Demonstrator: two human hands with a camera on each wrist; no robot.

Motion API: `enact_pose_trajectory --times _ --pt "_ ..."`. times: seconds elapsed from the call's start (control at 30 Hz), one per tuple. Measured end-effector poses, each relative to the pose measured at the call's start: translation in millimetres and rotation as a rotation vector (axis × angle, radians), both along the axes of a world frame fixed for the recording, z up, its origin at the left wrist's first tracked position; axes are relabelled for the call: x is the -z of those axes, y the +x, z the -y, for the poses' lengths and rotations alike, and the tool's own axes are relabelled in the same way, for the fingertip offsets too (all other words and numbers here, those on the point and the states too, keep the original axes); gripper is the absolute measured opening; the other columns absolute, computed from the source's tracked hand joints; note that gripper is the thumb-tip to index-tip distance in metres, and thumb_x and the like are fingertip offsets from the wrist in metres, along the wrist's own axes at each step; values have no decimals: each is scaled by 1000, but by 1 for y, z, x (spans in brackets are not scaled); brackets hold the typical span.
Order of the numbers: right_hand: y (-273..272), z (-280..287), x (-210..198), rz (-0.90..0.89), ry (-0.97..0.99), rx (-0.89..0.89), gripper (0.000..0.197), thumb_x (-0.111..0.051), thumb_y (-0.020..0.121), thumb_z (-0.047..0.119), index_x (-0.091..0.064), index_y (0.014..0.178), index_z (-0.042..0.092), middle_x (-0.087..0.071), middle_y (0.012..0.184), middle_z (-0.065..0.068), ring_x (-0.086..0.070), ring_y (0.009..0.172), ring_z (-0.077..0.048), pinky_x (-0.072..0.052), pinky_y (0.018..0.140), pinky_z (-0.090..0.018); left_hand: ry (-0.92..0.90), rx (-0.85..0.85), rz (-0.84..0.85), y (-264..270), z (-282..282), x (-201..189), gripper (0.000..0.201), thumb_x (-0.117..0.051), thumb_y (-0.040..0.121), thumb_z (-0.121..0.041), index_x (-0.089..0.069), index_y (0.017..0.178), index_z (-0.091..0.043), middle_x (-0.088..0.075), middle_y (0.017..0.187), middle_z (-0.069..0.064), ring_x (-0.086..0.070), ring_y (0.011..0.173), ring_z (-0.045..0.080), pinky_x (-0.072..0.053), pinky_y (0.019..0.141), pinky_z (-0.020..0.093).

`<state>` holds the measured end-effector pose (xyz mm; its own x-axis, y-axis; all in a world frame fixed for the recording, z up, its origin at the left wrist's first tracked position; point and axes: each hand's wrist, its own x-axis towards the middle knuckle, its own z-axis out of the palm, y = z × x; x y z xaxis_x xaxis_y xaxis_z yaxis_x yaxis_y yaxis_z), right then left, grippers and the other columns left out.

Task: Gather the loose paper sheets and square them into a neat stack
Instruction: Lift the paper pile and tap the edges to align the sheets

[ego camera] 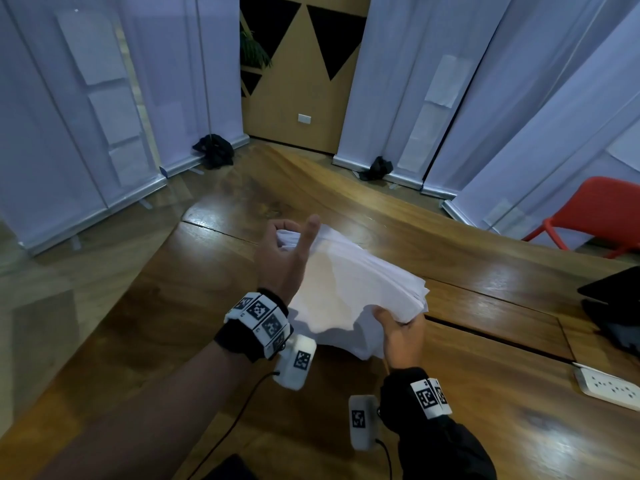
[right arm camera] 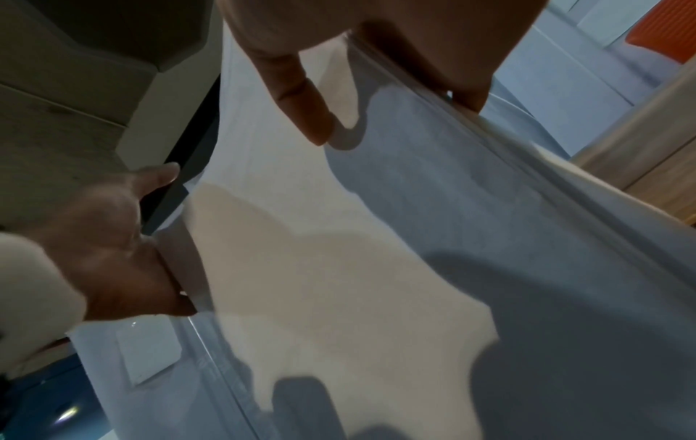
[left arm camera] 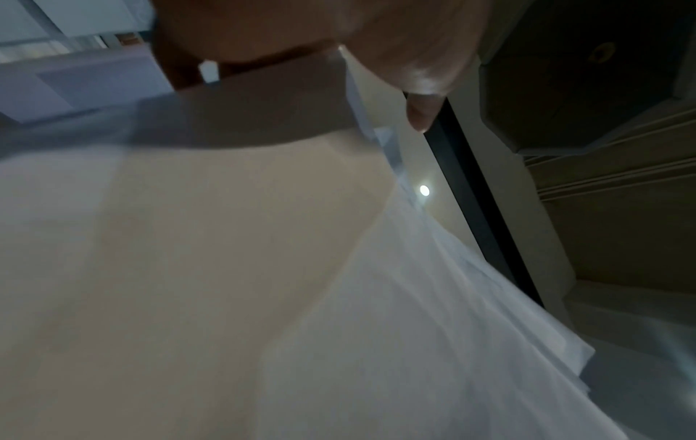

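Above the glossy wooden table [ego camera: 221,306], limp white paper sheets [ego camera: 346,282], edges fanned unevenly.

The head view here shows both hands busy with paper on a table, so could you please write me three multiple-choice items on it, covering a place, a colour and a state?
1. Where is the chair?
A. far right, beyond the table
B. far left
C. on the table

2. What colour is the chair?
A. blue
B. red
C. black

3. How are the sheets held?
A. lying flat, untouched
B. by one hand only
C. by both hands, sagging between them

Answers: 1 A, it stands past the table's far right edge. 2 B, its seat and legs are red. 3 C, the left hand grips the far end, the right hand the near corner.
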<state>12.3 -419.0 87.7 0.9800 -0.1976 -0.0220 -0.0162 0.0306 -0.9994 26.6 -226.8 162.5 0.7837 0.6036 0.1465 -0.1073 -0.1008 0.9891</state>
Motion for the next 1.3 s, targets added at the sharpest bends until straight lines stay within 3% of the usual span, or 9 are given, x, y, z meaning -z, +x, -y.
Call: enact_pose_trajectory --times 0.13,0.37,0.53,0.7,0.83,0.93,1.0,1.13,1.3 --pt "-3 -1 -1 25 -38 -27 46 -69 77 -2 -54 112 24 -65 98 10 -63 94 -9 -51 77 -25 -31 -73 -83 6 5 -8 55 -73 67 -58 -55 91 -11 -60 75 -7 -54 59 2 -41 46 2" --pt "0 2 -2 34 -30 -29 49 -69 77 -3 -55 122 10 -66 106 -3 -64 100 -17 -55 72 -15 -27 -139 -102 8 -8 -4 37 -69 76 -48 -56 86 -14 -56 73 -10 -51 62 2 -40 49 6" --pt "4 -1 -4 -10 -61 -68 43 -70 77 -1 -56 110 23 -66 101 3 -64 98 -18 -55 82 -29 -207 -44 -102 11 -20 3 18 -59 87 -31 -59 82 -14 -59 78 -7 -52 74 3 -38 69 22" --pt "7 -4 -3 -24 -21 -25 45 -71 76 0 -58 118 13 -67 107 -4 -64 99 -19 -53 84 -34 -176 98 -65 7 -16 1 21 -56 88 -23 -54 67 -20 -56 71 -7 -51 70 6 -43 62 12" --pt "12 -1 1 -53 39 21 59 -77 68 4 -55 122 5 -67 115 -15 -65 103 -28 -55 86 -41 -619 259 -6 5 -27 2 34 -57 80 -54 -62 70 -22 -55 67 -1 -55 66 18 -45 66 31" --pt "13 -4 0 -85 70 29 64 -76 62 13 -55 122 7 -67 115 -14 -64 104 -28 -54 84 -41 -553 372 -59 -2 -26 22 72 -35 75 -79 -71 96 -21 -73 95 12 -68 89 28 -52 85 42" --pt "15 -9 1 -106 53 20 51 -75 68 6 -59 117 6 -67 113 -15 -63 105 -32 -53 83 -40 -462 415 -163 -9 -17 35 90 -34 65 -89 -61 121 -24 -66 119 18 -65 105 34 -50 94 50" --pt "13 -12 -11 -84 112 95 43 -71 70 -5 -61 112 -1 -67 108 -16 -63 103 -35 -52 75 -34 -485 346 -164 -7 -11 28 81 -19 82 -77 -55 128 -20 -71 101 13 -72 81 20 -57 63 29" --pt "-6 -3 -31 139 121 107 52 -70 67 6 -59 118 -2 -69 107 -10 -68 97 -19 -57 79 -26 -613 349 18 -9 -14 -5 67 -17 91 -63 -61 114 -18 -77 89 0 -73 81 12 -57 65 23"
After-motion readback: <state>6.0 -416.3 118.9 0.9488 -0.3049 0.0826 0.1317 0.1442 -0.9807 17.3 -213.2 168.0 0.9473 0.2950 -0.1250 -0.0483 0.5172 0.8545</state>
